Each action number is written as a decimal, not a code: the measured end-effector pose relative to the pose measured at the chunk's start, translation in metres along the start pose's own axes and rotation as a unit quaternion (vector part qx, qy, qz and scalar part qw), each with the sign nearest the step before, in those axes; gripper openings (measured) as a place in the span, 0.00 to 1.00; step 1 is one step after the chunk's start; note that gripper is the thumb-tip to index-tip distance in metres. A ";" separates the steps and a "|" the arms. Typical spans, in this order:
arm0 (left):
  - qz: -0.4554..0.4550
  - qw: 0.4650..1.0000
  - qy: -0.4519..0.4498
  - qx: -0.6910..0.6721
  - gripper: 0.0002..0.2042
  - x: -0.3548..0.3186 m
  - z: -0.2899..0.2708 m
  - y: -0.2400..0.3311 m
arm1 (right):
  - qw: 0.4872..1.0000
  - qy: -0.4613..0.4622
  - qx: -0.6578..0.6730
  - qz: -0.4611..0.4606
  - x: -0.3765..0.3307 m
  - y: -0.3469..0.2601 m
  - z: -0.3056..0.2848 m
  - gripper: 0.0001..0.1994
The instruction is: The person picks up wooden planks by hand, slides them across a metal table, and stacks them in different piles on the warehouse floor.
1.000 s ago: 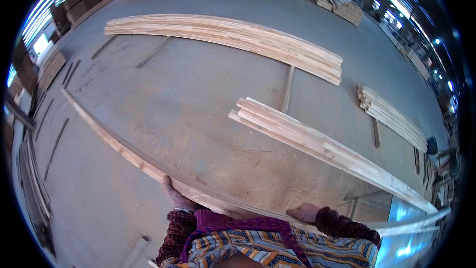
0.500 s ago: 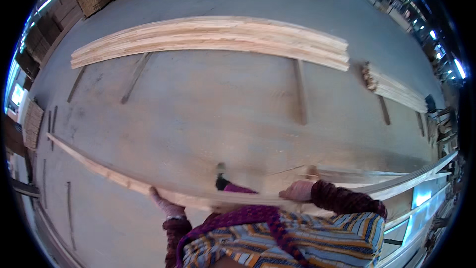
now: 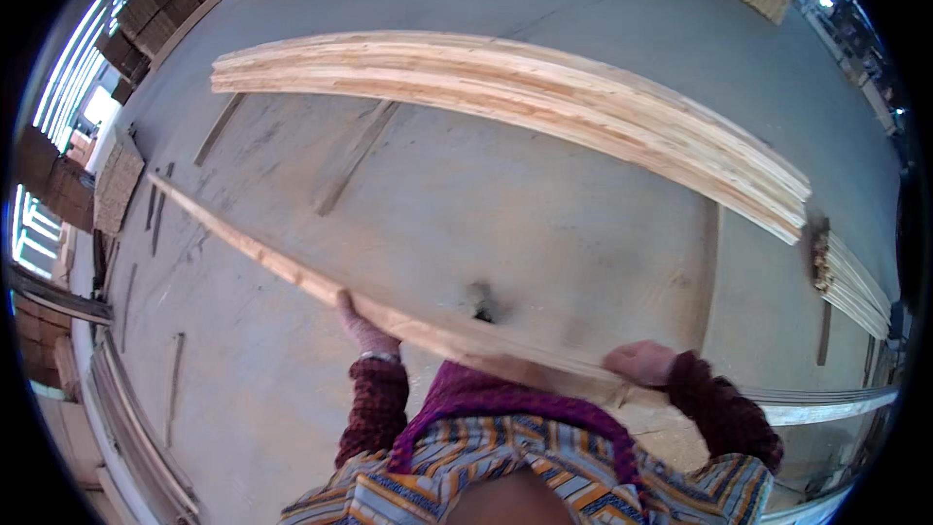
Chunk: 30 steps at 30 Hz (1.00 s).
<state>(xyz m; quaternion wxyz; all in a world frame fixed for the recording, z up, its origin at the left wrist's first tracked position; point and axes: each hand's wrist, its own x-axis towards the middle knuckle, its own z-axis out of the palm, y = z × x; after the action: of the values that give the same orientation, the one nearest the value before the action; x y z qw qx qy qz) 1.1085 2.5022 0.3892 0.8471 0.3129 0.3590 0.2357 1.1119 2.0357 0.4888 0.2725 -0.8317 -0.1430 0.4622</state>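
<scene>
Grey concrete floor (image 3: pixel 544 204) fills the frame, with a stack of long pale wooden boards (image 3: pixel 544 97) across the top. Left hand (image 3: pixel 364 329) and right hand (image 3: pixel 639 362) each grip a long thin pale wood sheet (image 3: pixel 292 272) at lower centre.

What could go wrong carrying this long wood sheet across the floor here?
The thin wood sheet is wide and bends between the left hand and right hand, which grip only its near edge, so it could flex, crack or slip. It hides the floor ahead, and loose wood strips lie there, a likely trip hazard. Its far edge nears the stacked sheets and could catch.
</scene>
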 end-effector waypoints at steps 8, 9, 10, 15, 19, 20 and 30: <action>-0.079 0.995 0.037 -0.044 0.38 0.004 -0.042 0.021 | 0.933 -0.001 0.037 0.358 -0.106 0.105 0.028 0.32; -0.075 0.995 0.062 -0.032 0.37 0.005 -0.047 0.021 | 0.934 0.001 0.027 0.357 -0.109 0.117 0.043 0.32; -0.069 0.995 0.063 -0.031 0.37 0.002 -0.043 0.023 | 0.936 0.008 0.018 0.351 -0.104 0.126 0.052 0.32; -0.065 0.996 0.059 -0.019 0.35 0.005 -0.062 0.019 | 0.943 0.014 0.048 0.330 -0.090 0.141 0.090 0.29; -0.083 0.994 0.065 -0.006 0.34 -0.007 -0.088 0.028 | 0.935 0.040 0.059 0.347 -0.092 0.136 0.138 0.26; -0.089 0.994 0.070 -0.001 0.34 -0.013 -0.093 0.032 | 0.922 0.059 0.102 0.369 -0.099 0.120 0.144 0.25; -0.134 0.988 0.080 -0.002 0.33 -0.034 -0.135 0.070 | 0.953 0.017 0.104 0.283 -0.138 0.102 0.241 0.31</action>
<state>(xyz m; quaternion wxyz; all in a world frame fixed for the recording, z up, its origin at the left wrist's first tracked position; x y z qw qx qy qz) 0.9733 2.5785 0.3802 0.8401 0.2403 0.4641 0.1455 0.8328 1.9634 0.4222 0.2180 -0.8126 0.1520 0.5187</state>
